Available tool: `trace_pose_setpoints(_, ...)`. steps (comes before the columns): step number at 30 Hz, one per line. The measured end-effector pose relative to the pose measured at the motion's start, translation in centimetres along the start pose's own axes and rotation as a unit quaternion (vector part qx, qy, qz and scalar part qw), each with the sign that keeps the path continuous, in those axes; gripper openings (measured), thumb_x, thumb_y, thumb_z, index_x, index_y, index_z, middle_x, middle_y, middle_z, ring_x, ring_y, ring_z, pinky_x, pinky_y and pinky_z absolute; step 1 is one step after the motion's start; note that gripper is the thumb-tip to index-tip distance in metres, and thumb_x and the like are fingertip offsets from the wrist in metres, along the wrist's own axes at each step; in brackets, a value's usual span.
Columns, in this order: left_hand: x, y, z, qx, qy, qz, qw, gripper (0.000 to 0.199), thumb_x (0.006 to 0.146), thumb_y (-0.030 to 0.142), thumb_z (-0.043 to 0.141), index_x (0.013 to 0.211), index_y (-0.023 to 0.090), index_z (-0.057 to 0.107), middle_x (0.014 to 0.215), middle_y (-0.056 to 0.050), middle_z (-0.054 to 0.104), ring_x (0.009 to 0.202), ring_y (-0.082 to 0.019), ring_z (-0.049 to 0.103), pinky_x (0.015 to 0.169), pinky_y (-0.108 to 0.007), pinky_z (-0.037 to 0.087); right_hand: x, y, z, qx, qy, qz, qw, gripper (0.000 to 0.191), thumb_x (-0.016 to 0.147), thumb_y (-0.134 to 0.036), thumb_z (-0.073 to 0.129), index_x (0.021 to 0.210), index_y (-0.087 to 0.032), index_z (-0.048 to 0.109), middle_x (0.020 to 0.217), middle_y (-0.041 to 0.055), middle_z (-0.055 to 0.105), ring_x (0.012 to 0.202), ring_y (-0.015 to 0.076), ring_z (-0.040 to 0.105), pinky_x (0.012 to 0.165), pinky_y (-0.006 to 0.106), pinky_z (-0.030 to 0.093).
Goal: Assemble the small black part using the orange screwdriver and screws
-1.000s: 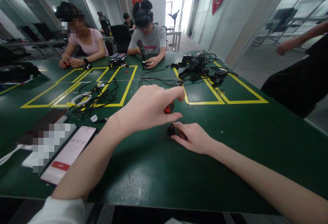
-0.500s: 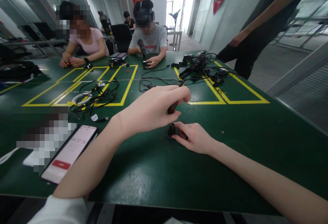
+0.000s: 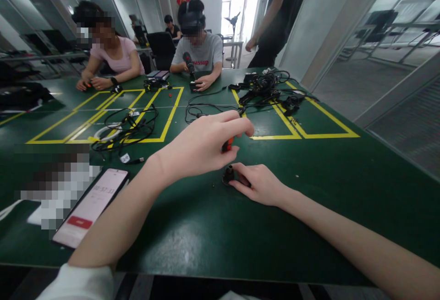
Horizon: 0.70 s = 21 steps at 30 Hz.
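left hand [image 3: 202,142] grip clamped on orange-black tool [image 3: 227,145] above tabletop [image 3: 330,171]; right hand [image 3: 258,182] grip clamped on small black part [image 3: 227,177] on tabletop, just below left hand

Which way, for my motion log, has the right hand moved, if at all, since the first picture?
No: the right hand, at the small black part, shows no clear shift against the yellow tape.

- An office fitted out like a workshop.
- A green worktable [image 3: 192,240] carries yellow tape rectangles [image 3: 330,136] and tangled cables [image 3: 266,84].
- Glass partitions [image 3: 125,2] and a black office chair [image 3: 161,49] stand behind.
- Farther off, against bright light, stands what is probably another desk [image 3: 237,43].
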<state>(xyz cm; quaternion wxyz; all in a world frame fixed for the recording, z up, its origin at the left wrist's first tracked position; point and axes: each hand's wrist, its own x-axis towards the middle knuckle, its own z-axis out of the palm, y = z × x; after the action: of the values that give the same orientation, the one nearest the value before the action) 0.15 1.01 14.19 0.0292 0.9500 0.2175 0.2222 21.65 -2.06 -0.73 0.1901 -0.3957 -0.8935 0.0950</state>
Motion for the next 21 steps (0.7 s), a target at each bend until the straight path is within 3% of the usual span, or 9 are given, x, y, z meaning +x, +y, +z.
trace_pose_setpoints(5, 0.07, -0.06, 0.09, 0.015, 0.005, -0.003, 1.0, 0.022, 0.089, 0.015, 0.058, 0.11, 0.017, 0.065, 0.101, -0.005, 0.07, 0.085, -0.017, 0.065, 0.072, -0.026, 0.048, -0.01, 0.07, 0.03, -0.005, 0.0, 0.001, 1.0, 0.019, 0.104, -0.034, 0.055, 0.114, -0.017, 0.055, 0.067, -0.0016, 0.062, 0.056, 0.0171, 0.059, 0.058, 0.026, 0.034)
trace_pose_setpoints(11, -0.07, 0.1, -0.1, 0.002, -0.008, 0.006, 1.0, 0.03, 0.087, 0.009, 0.053, 0.112, 0.018, 0.066, 0.111, -0.007, 0.068, 0.084, -0.015, 0.064, 0.07, -0.024, 0.048, 0.0, 0.11, 0.05, -0.009, -0.004, 0.002, 1.0, 0.021, 0.105, -0.035, 0.053, 0.116, -0.018, 0.054, 0.067, -0.0015, 0.063, 0.056, 0.0169, 0.059, 0.058, 0.026, 0.033)
trace_pose_setpoints(17, -0.01, 0.27, -0.03, 0.014, -0.005, 0.009, 1.0, 0.028, 0.087, 0.013, 0.056, 0.112, 0.017, 0.067, 0.104, -0.006, 0.069, 0.087, -0.017, 0.065, 0.071, -0.025, 0.049, 0.05, 0.04, -0.03, -0.005, -0.005, 0.002, 1.0, 0.02, 0.105, -0.034, 0.052, 0.115, -0.018, 0.055, 0.068, -0.0016, 0.063, 0.056, 0.0163, 0.058, 0.058, 0.026, 0.032)
trace_pose_setpoints(21, -0.07, 0.3, -0.02, 0.024, -0.002, 0.006, 1.0, 0.033, 0.088, 0.011, 0.051, 0.116, 0.018, 0.068, 0.11, -0.008, 0.067, 0.088, -0.016, 0.065, 0.072, -0.025, 0.049, 0.0, 0.02, -0.05, 0.001, 0.001, -0.003, 1.0, 0.019, 0.104, -0.033, 0.053, 0.114, -0.018, 0.055, 0.067, -0.0017, 0.062, 0.055, 0.0163, 0.057, 0.057, 0.026, 0.032)
